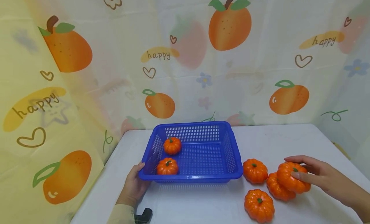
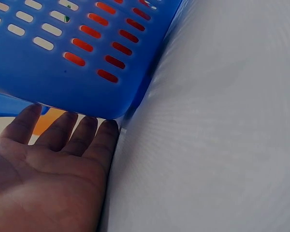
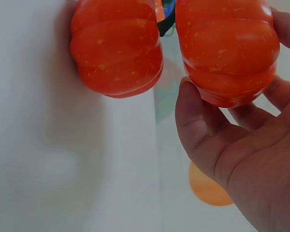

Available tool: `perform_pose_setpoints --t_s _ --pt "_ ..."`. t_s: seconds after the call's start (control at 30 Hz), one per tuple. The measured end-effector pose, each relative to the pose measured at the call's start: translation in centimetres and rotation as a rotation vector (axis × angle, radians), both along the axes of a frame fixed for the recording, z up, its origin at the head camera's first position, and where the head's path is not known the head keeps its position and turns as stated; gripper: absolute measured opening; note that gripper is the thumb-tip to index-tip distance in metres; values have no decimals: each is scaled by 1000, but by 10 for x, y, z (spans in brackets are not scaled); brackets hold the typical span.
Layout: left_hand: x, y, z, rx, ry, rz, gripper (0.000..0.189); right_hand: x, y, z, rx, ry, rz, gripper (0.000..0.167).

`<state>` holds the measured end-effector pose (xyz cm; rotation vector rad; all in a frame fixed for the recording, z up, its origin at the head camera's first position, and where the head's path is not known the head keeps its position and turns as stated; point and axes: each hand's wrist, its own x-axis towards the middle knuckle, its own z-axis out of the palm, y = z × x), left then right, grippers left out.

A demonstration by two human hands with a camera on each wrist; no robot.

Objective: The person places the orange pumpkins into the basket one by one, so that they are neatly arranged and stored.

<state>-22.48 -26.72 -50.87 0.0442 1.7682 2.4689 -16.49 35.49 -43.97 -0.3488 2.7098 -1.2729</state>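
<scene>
In the head view, my left hand [image 1: 135,182] grips the front left corner of a blue plastic basket [image 1: 190,177], its thumb at the rim. The left wrist view shows the fingers [image 2: 89,135] against the slotted basket wall [image 2: 63,87]. Inside the basket, along its left side, sit two small orange pumpkins, one behind [image 1: 172,146] and one in front [image 1: 167,167]. My right hand [image 1: 318,174] holds a pumpkin [image 1: 290,178] between thumb and fingers. That pumpkin overlaps another pumpkin [image 1: 278,189] lying on the table. From the right wrist, the held pumpkin [image 3: 227,53] appears beside that other one [image 3: 117,50].
Two more pumpkins lie on the white table [image 1: 196,206], one beside the basket's right front corner [image 1: 255,171] and one nearer the front [image 1: 259,206]. A fruit-patterned cloth [image 1: 115,89] hangs behind and at the sides. A black strap piece [image 1: 144,215] shows at the left wrist.
</scene>
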Motion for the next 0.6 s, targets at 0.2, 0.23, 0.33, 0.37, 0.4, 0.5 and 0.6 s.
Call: perform_pose_setpoints --t_s 0.2,0.23,0.33,0.37,0.4,0.5,0.6 --pt "-1 1 -1 1 3 -3 73 -4 -7 5 -1 12 11 42" --pt "-2 1 -1 2 3 -3 73 -5 -9 6 -6 9 12 42" --pt "-2 2 -1 3 2 0 74 -7 -16 8 -23 6 24 44" --pt "-2 2 -1 7 0 4 74 -7 -18 9 -35 6 30 44" --pt "-2 2 -1 7 2 3 74 -8 -21 9 -45 4 36 44" --pt "-1 1 -1 8 7 -5 75 -11 -28 11 -84 2 58 44" --pt "0 1 -1 18 8 -6 75 -14 -36 14 -112 -2 62 44"
